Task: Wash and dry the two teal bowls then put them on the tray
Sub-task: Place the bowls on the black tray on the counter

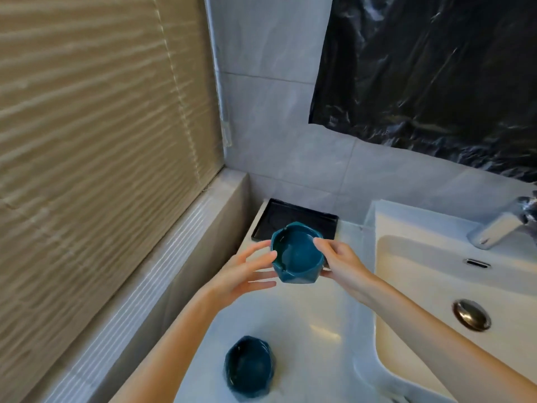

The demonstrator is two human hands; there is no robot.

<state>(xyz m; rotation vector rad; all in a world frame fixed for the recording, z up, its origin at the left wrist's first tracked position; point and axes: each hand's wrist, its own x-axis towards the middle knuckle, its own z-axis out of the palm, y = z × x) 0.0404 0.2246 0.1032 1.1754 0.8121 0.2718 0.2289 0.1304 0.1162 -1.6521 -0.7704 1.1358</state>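
Just before the tray (290, 212), bowl (297, 258) held two-handed.
Right hand (340, 263) pinches its rim, left hand (247, 274) spread against its side; tray straight beyond, second bowl (250, 367) behind by the left forearm.

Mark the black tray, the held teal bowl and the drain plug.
Black rectangular tray (290, 216): head view, bare back floor.
Held teal faceted bowl (299, 254): head view, inner floor.
Round metal drain plug (471, 314): head view, centre.
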